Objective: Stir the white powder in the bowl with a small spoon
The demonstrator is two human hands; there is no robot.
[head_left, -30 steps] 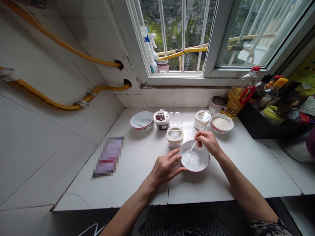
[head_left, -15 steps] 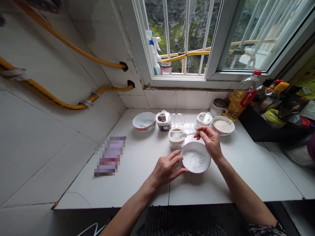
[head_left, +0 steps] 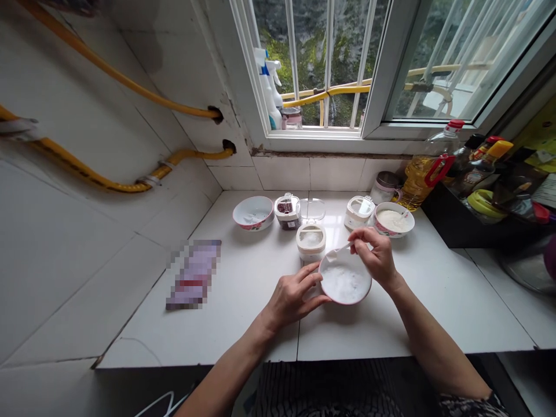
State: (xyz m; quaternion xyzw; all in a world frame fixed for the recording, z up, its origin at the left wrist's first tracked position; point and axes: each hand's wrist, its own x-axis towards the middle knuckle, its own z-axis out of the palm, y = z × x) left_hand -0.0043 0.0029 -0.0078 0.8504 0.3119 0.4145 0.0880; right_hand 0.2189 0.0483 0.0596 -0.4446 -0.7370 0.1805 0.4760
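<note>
A pink-rimmed bowl of white grains (head_left: 345, 284) sits on the white counter (head_left: 243, 313) in front of me. My left hand (head_left: 292, 298) steadies it, fingertips touching its left rim. In my right hand (head_left: 376, 256) is a small white spoon (head_left: 339, 252), whose loaded scoop hovers over the bowl's far rim. Just behind the bowl stands an open white container (head_left: 311, 240) with white grains inside and its clear lid (head_left: 311, 209) flipped up.
Along the back stand a second bowl (head_left: 252, 212), a jar of dark red contents (head_left: 285, 211), a closed white container (head_left: 359, 212), a bowl of white powder (head_left: 393, 219) and an oil bottle (head_left: 423, 171). A blurred flat packet (head_left: 194, 274) lies left. Dark rack with bottles at right.
The spoon went from the bowl to the open container behind it, then came back with a scoop to the bowl's far rim. My left hand stayed on the bowl.
</note>
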